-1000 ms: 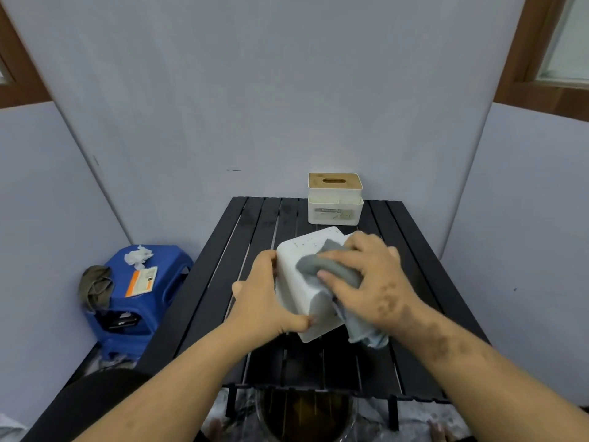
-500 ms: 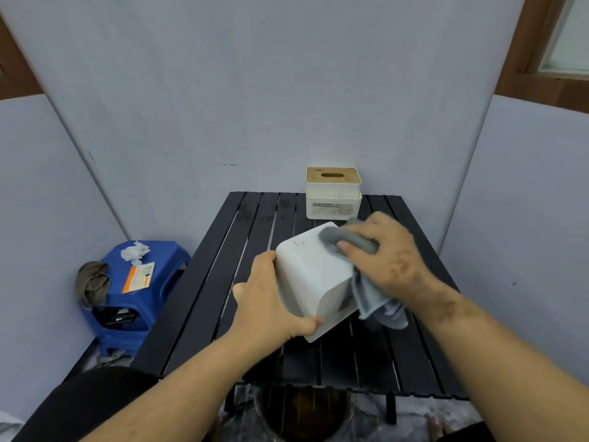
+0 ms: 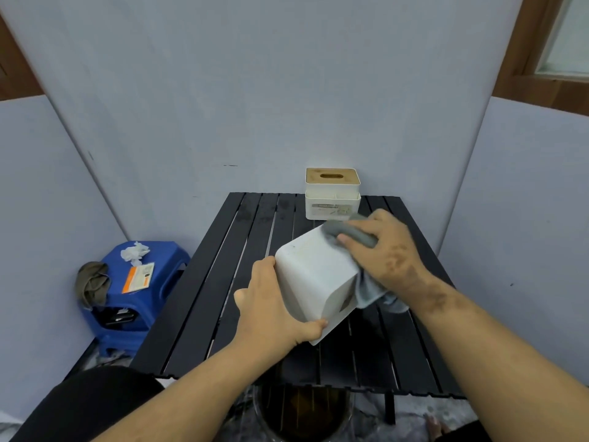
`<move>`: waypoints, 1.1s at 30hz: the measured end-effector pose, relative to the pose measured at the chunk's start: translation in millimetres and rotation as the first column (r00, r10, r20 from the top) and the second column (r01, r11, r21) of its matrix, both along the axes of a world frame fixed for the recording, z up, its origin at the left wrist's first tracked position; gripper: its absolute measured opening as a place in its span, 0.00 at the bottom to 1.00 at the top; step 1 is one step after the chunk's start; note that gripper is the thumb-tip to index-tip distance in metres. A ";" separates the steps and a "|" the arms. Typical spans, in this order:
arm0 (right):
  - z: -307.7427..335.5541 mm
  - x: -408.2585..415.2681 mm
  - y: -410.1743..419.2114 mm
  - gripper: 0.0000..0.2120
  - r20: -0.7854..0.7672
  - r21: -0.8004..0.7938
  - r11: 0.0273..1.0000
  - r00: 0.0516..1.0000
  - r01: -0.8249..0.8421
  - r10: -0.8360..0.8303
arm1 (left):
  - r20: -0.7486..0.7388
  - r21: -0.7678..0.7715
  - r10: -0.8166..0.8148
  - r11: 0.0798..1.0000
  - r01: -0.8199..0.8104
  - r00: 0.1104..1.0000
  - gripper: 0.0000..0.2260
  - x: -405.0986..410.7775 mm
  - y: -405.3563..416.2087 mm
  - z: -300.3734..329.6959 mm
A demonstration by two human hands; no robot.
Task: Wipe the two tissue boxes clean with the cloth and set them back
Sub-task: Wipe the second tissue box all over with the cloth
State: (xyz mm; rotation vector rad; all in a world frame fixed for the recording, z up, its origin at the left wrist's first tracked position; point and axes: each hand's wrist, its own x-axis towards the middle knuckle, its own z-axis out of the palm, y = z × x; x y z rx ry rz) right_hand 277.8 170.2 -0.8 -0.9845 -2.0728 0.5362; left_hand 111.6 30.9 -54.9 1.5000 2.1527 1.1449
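Holding the tilted white tissue box (image 3: 314, 275), the left hand (image 3: 271, 309) grips its near-left side while the right hand (image 3: 381, 250) presses the grey cloth (image 3: 353, 236) on its far top edge.

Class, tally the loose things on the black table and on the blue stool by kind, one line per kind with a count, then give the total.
Tissue boxes: 2, the white box held tilted and the wooden-lidded box
Cloths: 2, the grey cloth and the olive cloth
Crumpled tissue: 1
Orange-and-white packet: 1
Total: 6
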 end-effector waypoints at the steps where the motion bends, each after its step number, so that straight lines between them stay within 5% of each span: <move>1: -0.1 3.7 5.8 0.10 -0.005 -0.028 0.998 0.998 0.055 -0.055 | 0.001 -0.005 0.002 1.000 -0.002 1.000 0.45 1.3 0.3 -0.5; 4: -3.2 -6.5 -3.6 0.12 0.049 0.034 0.995 0.995 0.090 -0.092 | -0.006 -0.019 0.012 1.000 -0.012 1.000 0.44 4.7 0.1 -1.4; 9: 1.9 -34.5 -46.1 0.13 0.169 0.139 0.951 0.953 -0.276 0.252 | 0.001 0.018 0.018 1.000 -0.018 1.000 0.41 3.8 -1.0 -2.9; 16: 7.0 -6.8 1.2 0.12 0.053 -0.025 0.999 0.997 0.048 -0.047 | -0.034 -0.020 0.028 0.999 -0.028 0.999 0.43 7.4 1.1 -3.2; 23: 9.8 -37.1 -46.9 0.10 0.184 0.090 0.963 0.955 -0.253 0.234 | 0.000 -0.014 0.049 0.999 -0.049 0.999 0.41 4.4 1.7 -5.6; 29: 16.4 -2.7 5.4 0.12 0.086 -0.059 0.995 0.993 0.086 -0.081 | -0.039 -0.018 0.013 1.000 -0.013 0.999 0.43 9.3 0.1 -3.1; 33: 11.1 -24.7 -20.9 0.11 0.162 0.043 0.999 0.986 0.017 -0.024 | -0.049 -0.019 0.021 1.000 -0.022 0.999 0.42 9.3 0.1 -5.1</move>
